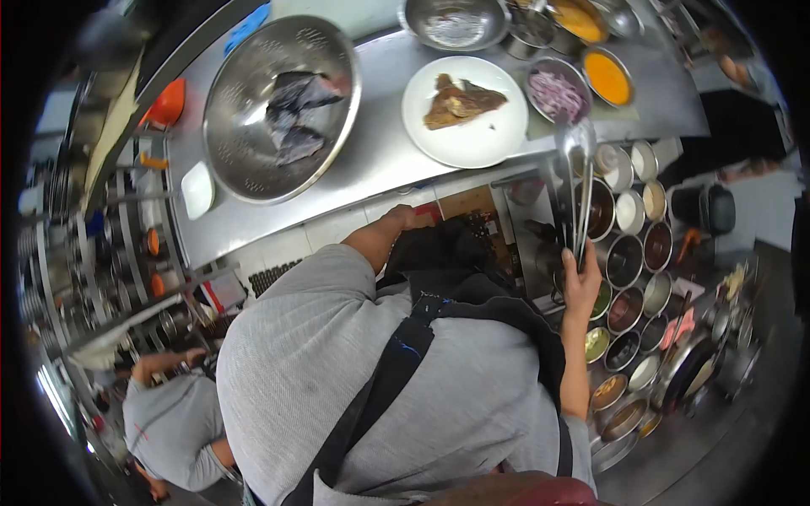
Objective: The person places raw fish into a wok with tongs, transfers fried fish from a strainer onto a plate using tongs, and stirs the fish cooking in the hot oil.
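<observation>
My right hand (580,278) grips the handle end of metal tongs (585,181). The tongs point up toward the counter, their head close to a bowl of sliced purple onion (557,91). Low in front of my black apron (443,253) is my left hand (403,217), beside a red item (429,212); its fingers are hard to make out. On the steel counter a white plate (418,122) carries a browned piece of food (460,103), perhaps cooked fish. A large perforated steel colander (232,110) holds several dark-skinned pieces (299,143), which look like raw fish.
Beside the onion stands a bowl of orange liquid (607,78); a steel bowl (456,29) is behind the plate. Several containers of sauces and seasonings (624,261) fill the right side. A small white dish (198,191) sits left. Another person (173,426) is at lower left.
</observation>
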A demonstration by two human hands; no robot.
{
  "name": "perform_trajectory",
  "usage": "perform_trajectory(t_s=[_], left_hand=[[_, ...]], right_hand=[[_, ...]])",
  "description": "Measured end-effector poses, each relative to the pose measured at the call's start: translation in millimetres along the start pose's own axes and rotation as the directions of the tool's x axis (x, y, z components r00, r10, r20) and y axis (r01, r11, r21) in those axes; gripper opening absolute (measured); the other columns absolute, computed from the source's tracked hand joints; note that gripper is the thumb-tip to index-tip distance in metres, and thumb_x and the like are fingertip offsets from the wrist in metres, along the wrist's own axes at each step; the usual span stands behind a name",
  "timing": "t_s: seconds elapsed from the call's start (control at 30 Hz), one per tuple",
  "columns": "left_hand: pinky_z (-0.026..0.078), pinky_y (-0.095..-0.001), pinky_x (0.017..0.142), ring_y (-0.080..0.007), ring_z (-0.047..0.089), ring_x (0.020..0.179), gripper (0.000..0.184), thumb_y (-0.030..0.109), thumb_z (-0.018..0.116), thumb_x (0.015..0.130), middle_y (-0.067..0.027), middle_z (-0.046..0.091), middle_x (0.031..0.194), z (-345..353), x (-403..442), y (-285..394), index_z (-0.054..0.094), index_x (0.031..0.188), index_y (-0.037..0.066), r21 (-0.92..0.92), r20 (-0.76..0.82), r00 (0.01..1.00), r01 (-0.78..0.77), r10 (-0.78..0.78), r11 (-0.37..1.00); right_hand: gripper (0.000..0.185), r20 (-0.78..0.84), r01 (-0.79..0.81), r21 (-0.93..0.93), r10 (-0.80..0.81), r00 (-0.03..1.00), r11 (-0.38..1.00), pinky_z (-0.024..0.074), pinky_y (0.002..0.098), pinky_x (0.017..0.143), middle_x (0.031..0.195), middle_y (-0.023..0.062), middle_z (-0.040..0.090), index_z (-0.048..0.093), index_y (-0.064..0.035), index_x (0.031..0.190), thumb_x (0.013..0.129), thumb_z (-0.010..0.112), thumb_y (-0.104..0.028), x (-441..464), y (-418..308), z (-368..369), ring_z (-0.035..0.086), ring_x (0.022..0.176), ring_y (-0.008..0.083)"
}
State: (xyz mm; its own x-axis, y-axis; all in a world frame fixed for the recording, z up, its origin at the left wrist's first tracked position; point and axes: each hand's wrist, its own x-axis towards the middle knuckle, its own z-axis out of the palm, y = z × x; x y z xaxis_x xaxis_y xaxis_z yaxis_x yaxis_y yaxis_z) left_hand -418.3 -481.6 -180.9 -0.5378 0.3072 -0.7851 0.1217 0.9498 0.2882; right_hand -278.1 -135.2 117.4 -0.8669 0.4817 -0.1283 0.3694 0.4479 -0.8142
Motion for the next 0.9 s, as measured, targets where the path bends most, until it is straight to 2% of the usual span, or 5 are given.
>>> perform_trajectory(t_s=[0.27,0.6,0.67,0.73,0.9], left_hand=[[0.051,-0.0419,0.078,-0.0356,0.064,0.093,0.048,0.047,0.061,0.072,-0.0217,0.066,0.095,-1.1,95.4,86.5,0.071,0.087,0.003,0.396,0.269,0.924,-0.364,0.272,0.843],[0.055,-0.0409,0.07,-0.0295,0.067,0.082,0.021,0.02,0.054,0.076,-0.0145,0.069,0.088,21.7,89.4,215.9,0.07,0.083,0.008,0.474,0.828,0.281,-0.814,0.485,-0.337],[0.052,-0.0441,0.074,-0.0384,0.064,0.084,0.026,0.022,0.051,0.081,-0.0239,0.065,0.094,25.4,50.8,249.2,0.066,0.091,0.002,0.584,0.534,0.829,-0.505,0.169,0.635],[0.053,-0.0413,0.062,-0.0318,0.065,0.07,0.027,0.021,0.048,0.085,-0.0187,0.066,0.08,36.6,83.2,247.4,0.065,0.087,0.001,0.576,0.715,0.599,-0.797,0.36,0.182],[0.053,-0.0377,0.053,-0.0257,0.065,0.061,0.026,0.019,0.048,0.085,-0.014,0.066,0.072,50.4,83.6,253.6,0.066,0.084,0.0,0.426,0.519,0.76,-0.626,0.39,0.653]], right_hand=[[0.054,-0.531,-0.338,0.36,0.489,0.692,0.87,0.0466,0.0253,0.08,0.104,0.0122,0.064,0.049,0.0101,0.126,0.084,0.069,-0.016,-187.8,63.9,-41.5,0.06,0.088,0.014],[0.058,-0.791,-0.606,0.559,0.583,-0.185,0.566,0.0437,0.026,0.051,0.07,0.0075,0.061,0.052,0.0061,0.125,0.081,0.069,-0.028,-401.4,111.6,-15.6,0.054,0.052,0.0119],[0.066,-0.787,-0.723,0.546,0.556,-0.268,0.424,0.0462,0.0297,0.051,0.073,0.015,0.064,0.05,0.0067,0.127,0.079,0.069,-0.033,-441.9,150.9,-6.6,0.058,0.053,0.0165],[0.067,-0.751,-0.726,0.577,0.592,-0.293,0.374,0.0467,0.0306,0.051,0.074,0.0178,0.065,0.049,0.0066,0.128,0.078,0.069,-0.034,-461.3,172.4,-8.3,0.059,0.052,0.0179],[0.056,-0.75,-0.745,0.561,0.603,-0.271,0.362,0.0445,0.0322,0.046,0.066,0.017,0.063,0.057,0.0065,0.118,0.079,0.069,-0.032,-476.0,231.6,-37.5,0.057,0.047,0.0182]])
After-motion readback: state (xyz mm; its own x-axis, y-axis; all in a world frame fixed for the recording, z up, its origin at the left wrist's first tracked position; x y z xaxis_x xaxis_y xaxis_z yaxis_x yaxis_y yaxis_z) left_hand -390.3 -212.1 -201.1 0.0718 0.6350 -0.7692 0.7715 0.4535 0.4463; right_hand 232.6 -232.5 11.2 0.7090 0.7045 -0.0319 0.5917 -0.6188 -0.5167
